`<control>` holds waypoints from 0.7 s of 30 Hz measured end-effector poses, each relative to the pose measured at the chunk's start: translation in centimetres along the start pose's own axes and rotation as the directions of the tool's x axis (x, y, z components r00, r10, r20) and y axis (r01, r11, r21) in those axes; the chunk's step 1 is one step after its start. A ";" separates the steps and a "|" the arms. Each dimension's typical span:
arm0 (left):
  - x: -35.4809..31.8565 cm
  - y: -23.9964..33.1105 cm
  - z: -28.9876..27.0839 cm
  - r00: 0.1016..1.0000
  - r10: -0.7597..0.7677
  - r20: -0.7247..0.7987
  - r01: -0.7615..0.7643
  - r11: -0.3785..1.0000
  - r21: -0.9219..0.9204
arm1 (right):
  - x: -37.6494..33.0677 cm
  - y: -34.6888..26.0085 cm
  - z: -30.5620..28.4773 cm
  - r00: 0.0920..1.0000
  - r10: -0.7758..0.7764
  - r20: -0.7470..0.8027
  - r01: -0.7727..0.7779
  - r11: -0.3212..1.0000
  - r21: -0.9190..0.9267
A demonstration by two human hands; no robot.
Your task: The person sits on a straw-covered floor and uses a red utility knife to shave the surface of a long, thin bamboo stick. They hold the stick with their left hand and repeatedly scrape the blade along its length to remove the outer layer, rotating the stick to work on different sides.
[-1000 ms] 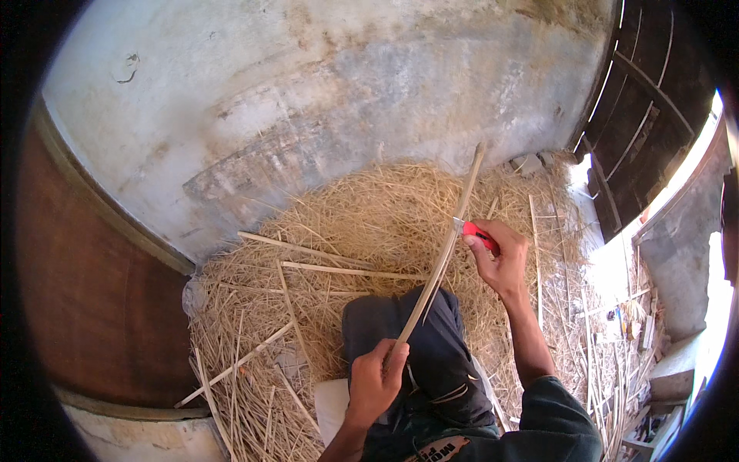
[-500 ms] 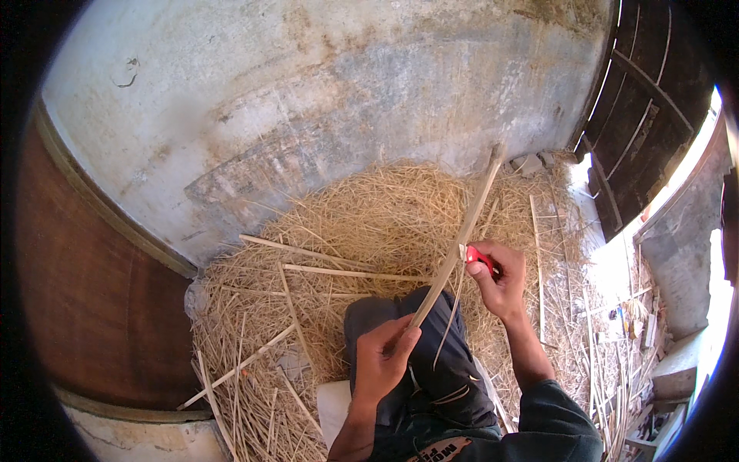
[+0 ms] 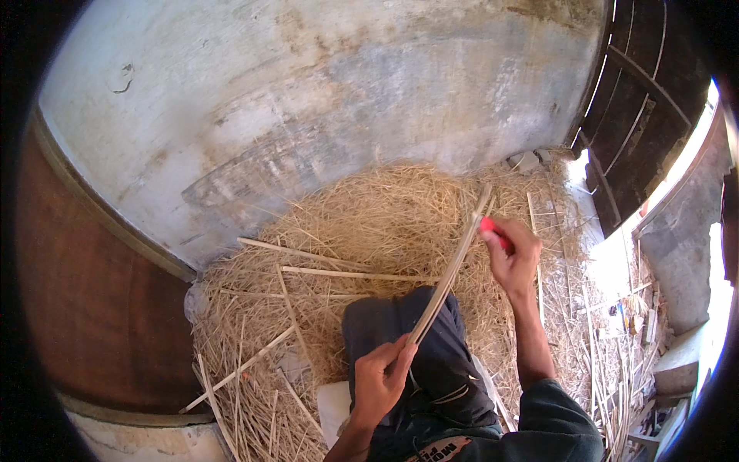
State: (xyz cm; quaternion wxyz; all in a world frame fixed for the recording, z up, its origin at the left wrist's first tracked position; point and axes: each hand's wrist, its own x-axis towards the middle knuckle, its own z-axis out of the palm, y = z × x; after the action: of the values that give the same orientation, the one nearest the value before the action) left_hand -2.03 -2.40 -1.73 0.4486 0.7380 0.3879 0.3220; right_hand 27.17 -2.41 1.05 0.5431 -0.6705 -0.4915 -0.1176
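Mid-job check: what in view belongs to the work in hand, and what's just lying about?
In the work:
Long pale strip, gripped by the left hand
Red tool, held in the right hand

Lying about:
Straw-like shavings
Loose strips across them, perhaps stock or offcuts; I can't tell

The pale strip's (image 3: pixel 448 279) lower end — hidden by the left fingers (image 3: pixel 403 359); red cutter's (image 3: pixel 488 225) blade — indistinct.
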 end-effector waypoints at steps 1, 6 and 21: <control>-0.3 0.0 -0.1 1.000 -0.015 0.013 0.015 1.000 -0.008 | 0.5 0.5 -0.2 1.000 -0.014 0.001 0.014 1.000 -0.015; -1.1 -1.2 0.1 0.999 -0.051 0.005 0.052 0.997 -0.062 | 1.2 2.1 0.2 0.999 -0.055 0.001 0.055 0.997 -0.056; 0.1 -3.1 -1.9 0.999 0.028 -0.033 -0.029 0.999 -0.028 | -0.7 4.9 2.2 0.910 0.200 0.364 -0.398 0.670 0.626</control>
State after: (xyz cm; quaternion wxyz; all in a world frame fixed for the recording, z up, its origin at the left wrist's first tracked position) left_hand -4.42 -0.60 -3.82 0.4483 0.7316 0.3798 0.3457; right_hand 29.88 -0.60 -3.28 0.6936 -0.5019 -0.4495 0.2551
